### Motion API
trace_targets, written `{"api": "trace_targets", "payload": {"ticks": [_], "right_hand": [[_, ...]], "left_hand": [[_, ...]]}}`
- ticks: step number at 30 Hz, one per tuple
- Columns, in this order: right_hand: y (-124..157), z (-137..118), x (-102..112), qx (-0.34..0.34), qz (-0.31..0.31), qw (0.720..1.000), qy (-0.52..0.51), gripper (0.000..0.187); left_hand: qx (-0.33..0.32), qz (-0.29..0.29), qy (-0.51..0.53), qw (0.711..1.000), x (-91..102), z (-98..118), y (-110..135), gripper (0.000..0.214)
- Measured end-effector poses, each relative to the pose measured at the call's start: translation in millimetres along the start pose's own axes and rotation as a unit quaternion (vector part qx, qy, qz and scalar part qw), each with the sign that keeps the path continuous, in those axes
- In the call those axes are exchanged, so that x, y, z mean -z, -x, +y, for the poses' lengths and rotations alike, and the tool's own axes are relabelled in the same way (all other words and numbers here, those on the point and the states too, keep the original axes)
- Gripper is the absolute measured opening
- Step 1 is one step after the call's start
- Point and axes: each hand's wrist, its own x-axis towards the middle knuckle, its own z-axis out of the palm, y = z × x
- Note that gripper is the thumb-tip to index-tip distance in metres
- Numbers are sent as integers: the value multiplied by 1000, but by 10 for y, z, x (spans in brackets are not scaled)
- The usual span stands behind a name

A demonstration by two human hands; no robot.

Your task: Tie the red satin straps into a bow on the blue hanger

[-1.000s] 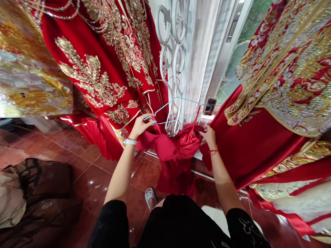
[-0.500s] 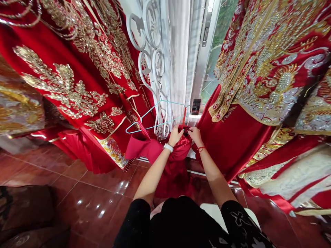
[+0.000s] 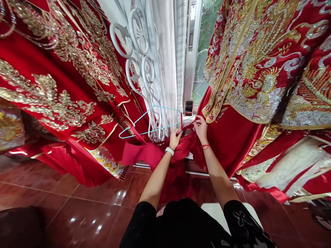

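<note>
A plain red dress hangs by thin straps from a light blue wire hanger in front of me. My left hand is closed on the dress's upper edge, just below the right-hand strap. My right hand pinches the edge of the same red fabric farther right, near the hanger's right end. Between the two hands the top edge is stretched. The fingertips of both hands are partly hidden by the cloth. A white band circles my left wrist, a red cord my right.
Embroidered red gowns hang at the left, and beaded red and gold ones at the right. A white scrollwork metal stand rises behind the hanger, beside a white curtain and a window frame. Below lies a glossy red tiled floor.
My right hand has moved right and up, away from my left, drawing the dress's edge out between them. My view has shifted slightly.
</note>
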Motion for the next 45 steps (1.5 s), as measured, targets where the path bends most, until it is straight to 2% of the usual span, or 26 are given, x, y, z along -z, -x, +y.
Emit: {"api": "trace_targets", "payload": {"ticks": [7, 10, 12, 14, 17, 20, 23, 26, 30, 33, 36, 39, 45], "right_hand": [[-219, -119, 89, 93, -21, 987, 133, 44], [-237, -191, 124, 89, -26, 985, 148, 45], [-235, -250, 119, 67, -31, 990, 123, 43], [-231, -309, 97, 55, -33, 994, 85, 42], [-223, -374, 54, 52, -30, 998, 31, 48], [-206, -382, 41, 0, -28, 999, -23, 54], [-183, -342, 102, -57, -28, 995, -82, 55], [-168, -324, 236, -62, -21, 989, -132, 54], [-174, -394, 415, -38, -47, 987, -149, 58], [-217, -455, 460, 22, -61, 988, -143, 69], [-291, -483, 422, 63, -52, 987, -137, 67], [-368, -526, 334, 73, -66, 987, -126, 58], [-444, -776, 58, 77, -204, 971, -97, 62]], "left_hand": [[16, -7, -17, 1000, 60, 39, -13, 13], [26, -10, -18, 999, 86, 105, -46, 14], [31, -8, 3, 999, 71, 178, -93, 15], [46, -11, 85, 995, 26, 266, -159, 26], [91, 2, 246, 965, -78, 384, -257, 38], [133, 46, 320, 937, -179, 439, -304, 37], [175, 82, 348, 917, -237, 439, -297, 34], [190, 101, 349, 912, -241, 424, -265, 34], [185, 113, 326, 920, -213, 429, -231, 34], [173, 108, 318, 926, -199, 453, -221, 34], [166, 93, 326, 926, -186, 478, -223, 33], [169, 77, 324, 928, -170, 493, -228, 32], [164, 57, 329, 928, -141, 507, -235, 28]]}}
